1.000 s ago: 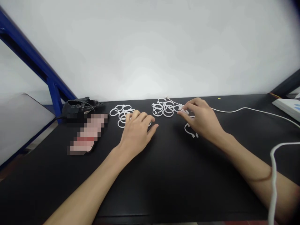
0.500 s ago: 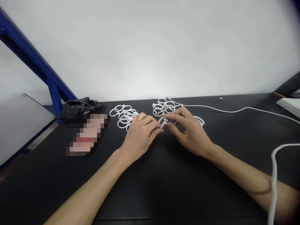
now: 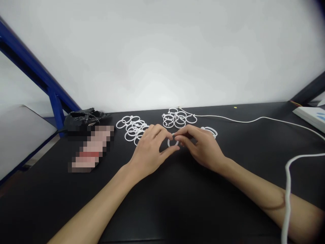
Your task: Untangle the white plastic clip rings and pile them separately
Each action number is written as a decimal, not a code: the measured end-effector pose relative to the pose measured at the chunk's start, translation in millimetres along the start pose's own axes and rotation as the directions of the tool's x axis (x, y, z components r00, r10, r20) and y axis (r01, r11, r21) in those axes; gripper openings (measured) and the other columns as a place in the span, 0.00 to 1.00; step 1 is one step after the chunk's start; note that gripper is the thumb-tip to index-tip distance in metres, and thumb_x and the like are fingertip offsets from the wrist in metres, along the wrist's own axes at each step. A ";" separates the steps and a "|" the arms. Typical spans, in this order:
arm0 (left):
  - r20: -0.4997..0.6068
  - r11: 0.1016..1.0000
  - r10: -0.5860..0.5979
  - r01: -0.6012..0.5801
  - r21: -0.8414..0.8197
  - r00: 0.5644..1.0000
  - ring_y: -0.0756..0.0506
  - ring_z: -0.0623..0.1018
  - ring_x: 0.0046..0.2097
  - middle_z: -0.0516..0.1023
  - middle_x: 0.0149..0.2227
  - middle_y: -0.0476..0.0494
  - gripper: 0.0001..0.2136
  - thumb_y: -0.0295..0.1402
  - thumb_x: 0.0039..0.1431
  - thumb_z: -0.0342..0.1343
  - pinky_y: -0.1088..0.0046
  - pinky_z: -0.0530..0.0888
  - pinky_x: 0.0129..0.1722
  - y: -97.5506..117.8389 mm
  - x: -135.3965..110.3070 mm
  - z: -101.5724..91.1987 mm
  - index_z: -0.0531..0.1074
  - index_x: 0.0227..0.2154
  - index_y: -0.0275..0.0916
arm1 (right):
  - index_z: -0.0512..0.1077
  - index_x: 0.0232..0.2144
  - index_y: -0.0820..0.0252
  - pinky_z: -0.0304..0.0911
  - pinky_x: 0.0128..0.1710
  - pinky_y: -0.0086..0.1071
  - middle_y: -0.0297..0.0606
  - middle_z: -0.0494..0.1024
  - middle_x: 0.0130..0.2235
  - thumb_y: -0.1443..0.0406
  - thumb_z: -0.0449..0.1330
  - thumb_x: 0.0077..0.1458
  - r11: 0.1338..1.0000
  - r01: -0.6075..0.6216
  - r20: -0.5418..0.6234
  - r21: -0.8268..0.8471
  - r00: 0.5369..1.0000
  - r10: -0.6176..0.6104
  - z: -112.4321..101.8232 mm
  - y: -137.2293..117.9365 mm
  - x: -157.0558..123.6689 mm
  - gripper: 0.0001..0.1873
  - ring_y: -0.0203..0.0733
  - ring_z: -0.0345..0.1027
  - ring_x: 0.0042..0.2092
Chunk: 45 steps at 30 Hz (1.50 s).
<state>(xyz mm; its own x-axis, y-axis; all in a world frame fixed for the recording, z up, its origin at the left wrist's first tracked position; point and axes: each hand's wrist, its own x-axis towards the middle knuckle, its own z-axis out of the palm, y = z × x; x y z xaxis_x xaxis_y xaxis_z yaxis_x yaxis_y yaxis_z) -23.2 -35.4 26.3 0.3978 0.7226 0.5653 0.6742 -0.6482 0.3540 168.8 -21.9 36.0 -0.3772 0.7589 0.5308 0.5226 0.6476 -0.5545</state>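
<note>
In front of me a single white plastic ring (image 3: 169, 142) is held just above the black table. My right hand (image 3: 203, 144) is closed, thumb and forefinger pinching the ring's right side. My left hand (image 3: 149, 145) curls round its left side, forefinger at the upper edge and thumb at the lower edge. The ring's joint is hidden by the fingertips. Beside my left hand lies a loose pile of white rings (image 3: 130, 129), partly covered by it. A second group of rings (image 3: 180, 122) lies behind my hands. More rings (image 3: 210, 131) show past my right hand.
A thin white cable (image 3: 243, 121) runs along the back of the table, and a thicker white cable (image 3: 287, 189) crosses over my right forearm. At the left lie a crumpled black bag (image 3: 81, 117) and a pixelated object (image 3: 93, 147). A white box (image 3: 311, 117) stands far right.
The ring has turned, so its round opening now shows between my hands. My left thumb and forefinger have spread along it, and my right fingers have come together on it. The view shifts slightly.
</note>
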 end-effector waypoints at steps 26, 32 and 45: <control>-0.053 0.773 -0.426 0.394 0.496 0.903 0.32 0.65 0.56 0.69 0.56 0.33 0.23 0.31 0.63 0.44 0.51 0.66 0.52 -26.2 0.7 -0.8 0.66 0.59 0.33 | 0.74 0.32 0.56 0.60 0.32 0.37 0.42 0.78 0.40 0.52 0.53 0.58 0.607 -0.456 -0.011 -0.651 0.805 0.593 -46.5 48.7 15.0 0.17 0.49 0.72 0.39; -0.048 0.868 -0.338 0.331 0.369 0.940 0.34 0.66 0.54 0.72 0.53 0.36 0.19 0.32 0.64 0.45 0.49 0.64 0.52 -21.0 3.4 -2.8 0.69 0.55 0.39 | 0.72 0.25 0.58 0.57 0.28 0.35 0.40 0.77 0.33 0.50 0.52 0.59 0.716 -0.364 0.006 -0.596 0.890 0.456 -41.4 51.3 12.4 0.21 0.43 0.69 0.32; 0.045 0.972 -0.173 0.163 0.169 0.984 0.40 0.65 0.51 0.73 0.48 0.43 0.11 0.32 0.64 0.50 0.55 0.63 0.53 -8.9 3.3 -1.4 0.72 0.46 0.42 | 0.75 0.31 0.57 0.62 0.34 0.35 0.39 0.74 0.32 0.58 0.62 0.58 0.886 -0.030 -0.115 -0.463 0.993 -0.027 -34.3 34.3 10.7 0.10 0.43 0.66 0.35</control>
<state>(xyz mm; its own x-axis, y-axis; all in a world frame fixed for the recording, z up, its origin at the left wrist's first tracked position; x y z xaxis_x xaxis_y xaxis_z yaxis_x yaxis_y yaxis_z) -28.8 -27.6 26.0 0.3028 0.8340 0.4612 0.8253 -0.4715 0.3108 208.9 6.1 44.5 -0.3004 0.7285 0.6157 0.8282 0.5194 -0.2104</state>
